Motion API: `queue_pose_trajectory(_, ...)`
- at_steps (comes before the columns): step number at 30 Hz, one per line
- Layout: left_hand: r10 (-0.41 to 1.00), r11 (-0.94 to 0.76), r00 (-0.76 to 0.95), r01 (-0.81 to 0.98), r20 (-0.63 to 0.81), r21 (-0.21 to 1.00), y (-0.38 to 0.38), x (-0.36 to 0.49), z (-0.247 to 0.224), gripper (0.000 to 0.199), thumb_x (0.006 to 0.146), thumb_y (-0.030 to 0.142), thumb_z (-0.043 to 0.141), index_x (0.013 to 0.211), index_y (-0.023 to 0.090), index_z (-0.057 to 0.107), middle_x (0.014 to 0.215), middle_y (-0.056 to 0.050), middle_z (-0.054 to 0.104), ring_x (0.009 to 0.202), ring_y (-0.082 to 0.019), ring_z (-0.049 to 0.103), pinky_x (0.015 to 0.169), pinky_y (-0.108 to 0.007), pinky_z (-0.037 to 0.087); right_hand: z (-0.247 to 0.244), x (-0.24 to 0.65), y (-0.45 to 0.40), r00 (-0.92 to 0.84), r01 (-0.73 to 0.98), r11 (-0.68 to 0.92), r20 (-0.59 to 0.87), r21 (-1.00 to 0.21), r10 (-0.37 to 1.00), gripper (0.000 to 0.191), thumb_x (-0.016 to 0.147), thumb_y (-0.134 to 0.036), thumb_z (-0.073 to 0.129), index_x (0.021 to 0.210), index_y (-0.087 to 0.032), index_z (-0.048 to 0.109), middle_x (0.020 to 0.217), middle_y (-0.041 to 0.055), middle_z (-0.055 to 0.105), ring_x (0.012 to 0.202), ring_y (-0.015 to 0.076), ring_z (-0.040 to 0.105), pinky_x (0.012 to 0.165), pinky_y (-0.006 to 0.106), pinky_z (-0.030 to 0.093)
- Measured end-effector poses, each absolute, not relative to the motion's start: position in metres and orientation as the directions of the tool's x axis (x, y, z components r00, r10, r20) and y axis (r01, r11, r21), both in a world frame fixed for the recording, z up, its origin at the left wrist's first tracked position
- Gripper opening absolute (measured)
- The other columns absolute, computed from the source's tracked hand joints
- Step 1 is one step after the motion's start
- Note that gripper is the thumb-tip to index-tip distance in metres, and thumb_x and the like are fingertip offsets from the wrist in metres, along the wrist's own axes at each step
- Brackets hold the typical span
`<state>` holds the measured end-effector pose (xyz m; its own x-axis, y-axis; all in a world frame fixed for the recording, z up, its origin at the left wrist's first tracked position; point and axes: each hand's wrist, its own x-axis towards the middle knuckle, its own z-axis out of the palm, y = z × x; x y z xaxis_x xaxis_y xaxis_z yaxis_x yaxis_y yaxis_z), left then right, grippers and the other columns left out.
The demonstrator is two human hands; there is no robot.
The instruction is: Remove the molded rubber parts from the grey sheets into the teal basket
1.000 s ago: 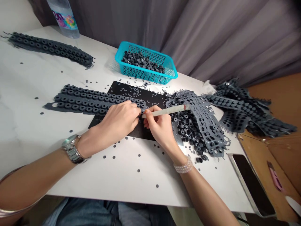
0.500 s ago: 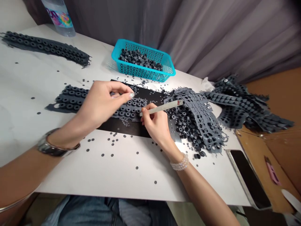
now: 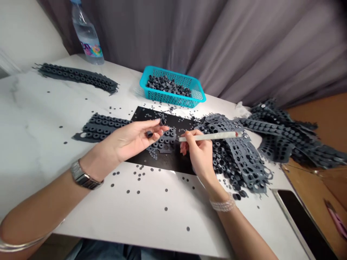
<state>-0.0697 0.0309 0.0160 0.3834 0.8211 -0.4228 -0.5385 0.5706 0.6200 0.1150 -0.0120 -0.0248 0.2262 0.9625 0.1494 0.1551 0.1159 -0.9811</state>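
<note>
White table [image 3: 151,225]: the largest surface, bearing all the work. Black mat [image 3: 162,163] lay on it, partly under the studded sheet [image 3: 107,124]. Sheet: dark grey, flat, long, set with rows of thick round rings with open centres; edge irregular, one hole unfilled at its left end, another visible near its right end. Its middle was hidden behind the left hand [image 3: 128,141]. Perforated sheet [image 3: 241,151], grey and full of holes, was draped over a heap of loose black rings [image 3: 222,159] at right. Turquoise basket [image 3: 162,96] stood beyond the mat, holding more rings.

Left hand: palm turned up, fingers partly curled, upper ring [image 3: 162,122] held between thumb and fingertip; lower ring [image 3: 149,134] rested at the other fingers. Right hand [image 3: 202,151]: closed in a pinch on a pale stick [image 3: 214,136], its tip near the sheet's right end. Small dark discs [image 3: 166,208] were scattered about.

Compared with the frame half a second before: left hand had rolled from palm-down to palm-up, bringing both rings into sight. Stick lay closer to level, still in the right hand.
</note>
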Motion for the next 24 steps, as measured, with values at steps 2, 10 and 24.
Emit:
queue_pose_trajectory(2, 0.817, 0.577, 0.384, -0.573, -0.431, 0.582, 0.031, -0.069, 0.017, 0.011, 0.083, 0.001, 0.057, 0.076, 0.006, 0.064, 0.09, -0.017, 0.068, 0.078, -0.015, 0.068, 0.064, -0.018, 0.058, -0.018, 0.116, -0.01, 0.248, 0.086, 0.125, 0.143, -0.988, 0.958, 0.026, 0.089, -0.039, 0.06, 0.072, -0.019, 0.055, 0.051, -0.0054, 0.054, 0.042, 0.0086, 0.049, 0.042, 0.021, 0.038)
queue_pose_trajectory(10, 0.835, 0.549, 0.403, -0.663, -0.376, 0.509, 0.032, -0.071, 0.014, 0.012, 0.077, -0.004, 0.058, 0.082, 0.002, 0.068, 0.09, -0.015, 0.068, 0.088, -0.02, 0.069, 0.081, -0.023, 0.06, -0.008, 0.103, -0.01, 0.265, -0.005, 0.18, 0.172, -0.984, 0.949, 0.023, 0.087, -0.038, 0.062, 0.076, -0.019, 0.056, 0.052, -0.0052, 0.056, 0.043, 0.0084, 0.048, 0.043, 0.021, 0.038)
queue_pose_trajectory(24, 0.92, 0.074, 0.379, 0.086, -0.102, 0.993, 0.035, -0.08, 0.004, 0.009, 0.076, 0.019, 0.066, 0.078, 0.02, 0.075, 0.062, 0.0, 0.061, 0.05, -0.008, 0.044, 0.047, -0.022, 0.034, -0.04, 0.098, -0.02, 0.117, 0.231, 0.089, 0.118, -0.969, 0.986, 0.032, 0.091, -0.048, 0.054, 0.074, -0.02, 0.055, 0.054, -0.0049, 0.054, 0.046, 0.0096, 0.051, 0.047, 0.021, 0.041)
